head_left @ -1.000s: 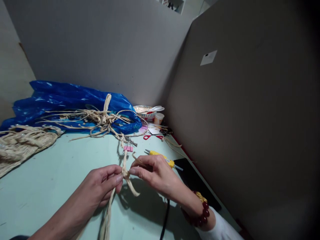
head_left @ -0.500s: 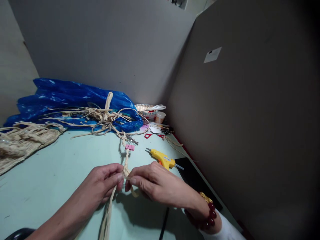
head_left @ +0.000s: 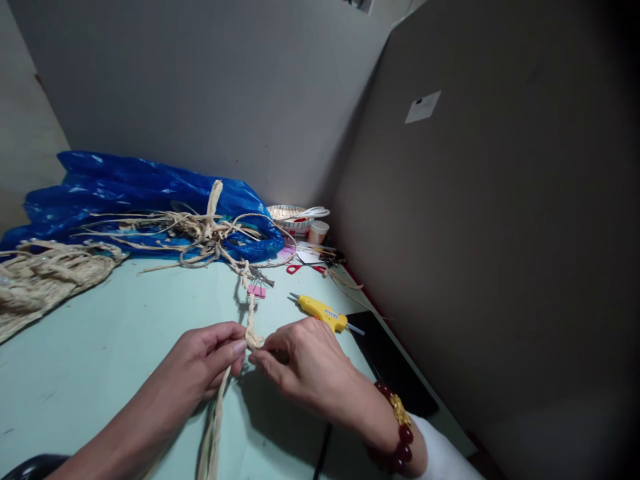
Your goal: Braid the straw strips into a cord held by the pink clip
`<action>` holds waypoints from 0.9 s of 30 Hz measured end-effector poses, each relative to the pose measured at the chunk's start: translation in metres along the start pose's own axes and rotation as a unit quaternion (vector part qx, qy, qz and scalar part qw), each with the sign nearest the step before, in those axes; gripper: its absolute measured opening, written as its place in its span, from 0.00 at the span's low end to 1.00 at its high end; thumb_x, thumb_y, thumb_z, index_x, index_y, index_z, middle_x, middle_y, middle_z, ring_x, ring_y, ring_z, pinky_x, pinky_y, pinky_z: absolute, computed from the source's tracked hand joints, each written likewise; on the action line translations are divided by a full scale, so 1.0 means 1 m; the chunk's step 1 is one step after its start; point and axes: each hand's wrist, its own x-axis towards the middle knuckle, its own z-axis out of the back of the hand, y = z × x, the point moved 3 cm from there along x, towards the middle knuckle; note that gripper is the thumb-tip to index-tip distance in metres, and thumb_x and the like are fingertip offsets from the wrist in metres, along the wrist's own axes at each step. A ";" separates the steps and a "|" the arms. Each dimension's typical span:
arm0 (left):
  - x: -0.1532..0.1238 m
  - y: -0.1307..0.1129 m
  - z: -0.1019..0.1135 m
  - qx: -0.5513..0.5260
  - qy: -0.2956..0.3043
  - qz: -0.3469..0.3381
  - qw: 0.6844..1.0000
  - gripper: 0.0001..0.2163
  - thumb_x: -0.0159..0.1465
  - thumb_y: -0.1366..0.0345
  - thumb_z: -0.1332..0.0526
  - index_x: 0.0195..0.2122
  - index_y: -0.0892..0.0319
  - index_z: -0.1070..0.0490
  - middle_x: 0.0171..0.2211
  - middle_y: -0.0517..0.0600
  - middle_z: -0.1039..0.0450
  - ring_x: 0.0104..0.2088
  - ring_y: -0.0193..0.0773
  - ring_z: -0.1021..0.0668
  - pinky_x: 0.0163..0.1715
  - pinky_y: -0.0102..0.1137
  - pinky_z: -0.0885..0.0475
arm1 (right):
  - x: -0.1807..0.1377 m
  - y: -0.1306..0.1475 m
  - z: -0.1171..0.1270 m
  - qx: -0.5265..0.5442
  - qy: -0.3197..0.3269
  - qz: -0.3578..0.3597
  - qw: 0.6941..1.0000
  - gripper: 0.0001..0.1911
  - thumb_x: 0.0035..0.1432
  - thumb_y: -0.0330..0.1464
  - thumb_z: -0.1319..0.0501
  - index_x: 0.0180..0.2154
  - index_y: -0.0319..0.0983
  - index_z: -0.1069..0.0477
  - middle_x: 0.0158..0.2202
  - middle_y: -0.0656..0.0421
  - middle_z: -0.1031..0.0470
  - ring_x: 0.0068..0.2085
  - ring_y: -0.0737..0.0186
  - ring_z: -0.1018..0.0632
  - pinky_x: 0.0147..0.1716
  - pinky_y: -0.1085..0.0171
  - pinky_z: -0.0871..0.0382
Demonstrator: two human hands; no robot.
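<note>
Pale plaited cord (head_left: 251, 317) is being worked right between the two hands, pinched from both sides! By the left hand (head_left: 203, 357) its near end is gripped, thumb and forefinger closed on the fibre. By the right hand (head_left: 310, 367), fingers drawn narrow, the cord is nipped at its bend; whatever is tucked inside that pinch is hidden. Long loose strands (head_left: 213, 427) are trailed down below the left fingertips. Straight ahead of the fingertips, the cord is met by a pink clip (head_left: 257, 291). Just beyond the right knuckles a yellow glue gun (head_left: 320, 311) is laid, and to the right of that hand a dark flat object (head_left: 393, 363) is seen. Farther ahead, red-handled scissors (head_left: 294, 269) are set down. Well beyond the left hand, a blue plastic bag (head_left: 110, 177) is spread under tangled fibres (head_left: 197, 230); out to that hand's left, a woven piece (head_left: 55, 277) is rested on the pale green table (head_left: 125, 320).
</note>
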 end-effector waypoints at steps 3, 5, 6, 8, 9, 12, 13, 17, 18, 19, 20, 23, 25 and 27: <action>0.001 0.001 0.000 0.017 0.004 -0.007 1.000 0.14 0.56 0.53 0.37 0.30 0.60 0.32 0.21 0.40 0.38 0.19 0.25 0.41 0.20 0.22 0.51 | 0.001 -0.001 -0.004 -0.045 -0.020 -0.001 0.999 0.23 0.61 0.41 0.43 0.18 0.38 0.43 0.17 0.64 0.42 0.20 0.70 0.48 0.24 0.64 0.56; 0.001 0.001 0.000 0.025 0.003 -0.013 1.000 0.14 0.57 0.53 0.37 0.32 0.59 0.32 0.21 0.39 0.39 0.18 0.25 0.43 0.19 0.22 0.53 | 0.001 0.000 -0.005 -0.078 -0.041 0.011 0.996 0.20 0.62 0.41 0.42 0.21 0.38 0.39 0.20 0.62 0.35 0.22 0.69 0.42 0.24 0.65 0.55; 0.001 0.001 0.000 0.026 0.005 -0.015 1.000 0.13 0.57 0.53 0.38 0.33 0.58 0.32 0.21 0.39 0.39 0.18 0.25 0.43 0.19 0.22 0.54 | 0.001 0.002 -0.004 -0.095 -0.053 0.024 0.994 0.17 0.62 0.40 0.42 0.24 0.38 0.37 0.23 0.61 0.32 0.23 0.69 0.40 0.24 0.65 0.55; 0.001 0.002 0.000 0.027 0.011 -0.011 1.000 0.14 0.57 0.52 0.38 0.34 0.58 0.32 0.21 0.39 0.39 0.19 0.25 0.43 0.20 0.22 0.53 | -0.001 0.005 -0.003 -0.130 -0.066 0.054 0.988 0.10 0.62 0.38 0.42 0.31 0.39 0.34 0.29 0.59 0.28 0.25 0.67 0.36 0.24 0.65 0.54; 0.001 0.002 0.001 0.027 0.014 -0.008 1.000 0.14 0.57 0.52 0.38 0.34 0.58 0.32 0.21 0.39 0.38 0.19 0.25 0.42 0.20 0.22 0.52 | -0.001 0.007 -0.003 -0.144 -0.062 0.066 0.985 0.09 0.62 0.37 0.43 0.34 0.39 0.34 0.31 0.58 0.27 0.25 0.67 0.35 0.24 0.65 0.54; 0.002 0.004 0.000 0.035 0.029 -0.007 0.999 0.15 0.57 0.51 0.39 0.32 0.58 0.33 0.21 0.39 0.39 0.18 0.25 0.44 0.19 0.23 0.54 | -0.002 0.008 -0.005 -0.162 -0.032 0.078 0.983 0.07 0.63 0.35 0.44 0.37 0.38 0.35 0.30 0.58 0.26 0.24 0.66 0.33 0.23 0.65 0.55; 0.001 0.004 0.000 0.039 0.035 -0.012 0.999 0.15 0.57 0.51 0.39 0.32 0.58 0.34 0.21 0.39 0.40 0.18 0.25 0.45 0.19 0.24 0.55 | -0.003 0.007 -0.006 -0.162 -0.022 0.076 0.984 0.07 0.64 0.35 0.44 0.37 0.38 0.35 0.28 0.59 0.26 0.24 0.66 0.33 0.23 0.65 0.55; 0.001 0.005 -0.002 0.052 0.039 -0.013 0.998 0.15 0.59 0.51 0.42 0.28 0.57 0.37 0.20 0.38 0.44 0.18 0.25 0.48 0.19 0.25 0.55 | -0.002 0.003 -0.012 -0.184 -0.021 0.073 0.980 0.08 0.66 0.37 0.47 0.38 0.39 0.36 0.23 0.61 0.28 0.21 0.66 0.34 0.22 0.64 0.57; 0.001 0.006 -0.002 0.053 0.037 -0.011 0.998 0.15 0.60 0.51 0.42 0.28 0.57 0.37 0.20 0.38 0.44 0.18 0.26 0.48 0.19 0.25 0.55 | -0.002 0.002 -0.014 -0.192 -0.026 0.073 0.978 0.08 0.66 0.36 0.48 0.37 0.39 0.36 0.22 0.62 0.29 0.21 0.66 0.34 0.22 0.64 0.57; 0.001 0.006 -0.002 0.053 0.038 -0.013 0.998 0.14 0.60 0.51 0.42 0.28 0.57 0.37 0.20 0.38 0.45 0.18 0.26 0.48 0.19 0.25 0.55 | -0.001 0.002 -0.015 -0.196 -0.030 0.074 0.977 0.07 0.66 0.35 0.48 0.37 0.39 0.36 0.22 0.62 0.30 0.21 0.66 0.34 0.22 0.64 0.57; 0.001 0.007 -0.001 0.053 0.045 -0.015 0.997 0.14 0.60 0.51 0.42 0.29 0.57 0.37 0.20 0.38 0.45 0.18 0.26 0.48 0.18 0.26 0.55 | -0.001 0.001 -0.016 -0.196 -0.035 0.076 0.977 0.06 0.65 0.35 0.48 0.37 0.39 0.37 0.22 0.62 0.30 0.21 0.66 0.34 0.22 0.64 0.57; 0.003 0.011 0.001 0.047 0.059 -0.021 0.997 0.14 0.61 0.52 0.43 0.29 0.58 0.36 0.19 0.37 0.46 0.17 0.25 0.49 0.17 0.26 0.56 | 0.000 0.001 -0.018 -0.180 -0.040 0.092 0.979 0.05 0.63 0.32 0.46 0.41 0.39 0.39 0.23 0.63 0.30 0.22 0.66 0.34 0.22 0.65 0.57; 0.003 0.012 0.001 0.043 0.063 -0.018 0.997 0.13 0.61 0.53 0.43 0.28 0.58 0.36 0.18 0.37 0.47 0.17 0.25 0.50 0.17 0.25 0.57 | 0.000 0.002 -0.019 -0.174 -0.039 0.100 0.979 0.07 0.62 0.30 0.46 0.43 0.40 0.41 0.24 0.63 0.31 0.22 0.66 0.34 0.22 0.65 0.56; 0.002 0.011 0.000 0.042 0.060 -0.020 0.997 0.13 0.61 0.53 0.43 0.28 0.58 0.36 0.17 0.37 0.47 0.16 0.24 0.50 0.16 0.25 0.57 | -0.001 0.004 -0.018 -0.175 -0.036 0.101 0.979 0.06 0.62 0.30 0.47 0.42 0.40 0.41 0.24 0.63 0.31 0.22 0.66 0.36 0.22 0.65 0.57</action>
